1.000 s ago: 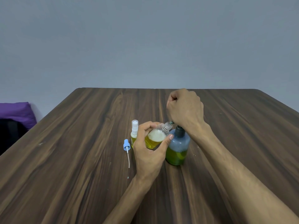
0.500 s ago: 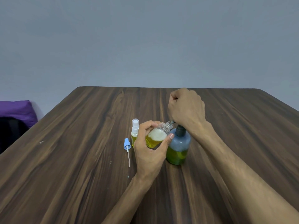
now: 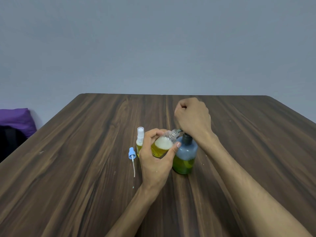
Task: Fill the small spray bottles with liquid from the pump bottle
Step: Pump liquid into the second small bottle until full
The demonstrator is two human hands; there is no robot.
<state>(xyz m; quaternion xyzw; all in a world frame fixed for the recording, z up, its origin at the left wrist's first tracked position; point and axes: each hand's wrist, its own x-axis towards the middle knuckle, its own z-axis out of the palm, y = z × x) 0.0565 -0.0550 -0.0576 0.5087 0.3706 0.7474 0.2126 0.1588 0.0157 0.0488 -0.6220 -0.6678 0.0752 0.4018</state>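
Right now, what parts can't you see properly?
Head view only:
- The dark pump head of the blue-grey pump bottle: under the right hand.
- The lower part of the clear open bottle with yellow liquid: behind the left hand.
- The white-capped small spray bottle: half behind that hand.
- The purple cushion: cut off at the left edge.

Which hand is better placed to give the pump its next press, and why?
The right hand: its fist sits on the pump bottle's pump. The left hand holds the tilted small bottle with its open neck at the spout.

Two spray bottles [image 3: 160,146] [image 3: 140,139], one pump bottle [image 3: 185,156].
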